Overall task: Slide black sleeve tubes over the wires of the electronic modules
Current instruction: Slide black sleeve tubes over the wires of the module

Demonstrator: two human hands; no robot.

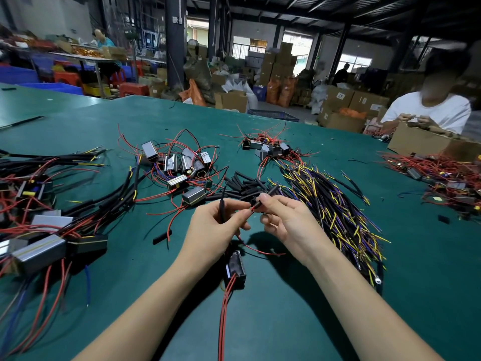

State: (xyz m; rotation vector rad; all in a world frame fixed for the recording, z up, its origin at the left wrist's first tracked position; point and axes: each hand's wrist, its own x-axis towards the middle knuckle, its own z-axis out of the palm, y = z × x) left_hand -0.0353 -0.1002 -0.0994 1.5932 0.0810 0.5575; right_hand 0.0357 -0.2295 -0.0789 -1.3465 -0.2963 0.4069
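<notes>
Above the green table (286,321), the left hand (216,225) pinches the red wire (243,214) of a small module (236,267) hanging below, while the right hand (283,217) pinches a short black tube (263,198) at the wire's tip. Wire and tube look light and limp; the wire is best held close to its end, the thin soft tube gripped lightly to keep its mouth open

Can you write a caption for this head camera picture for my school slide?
Left hand holds a red wire while right hand slides on a black sleeve tube.
</notes>
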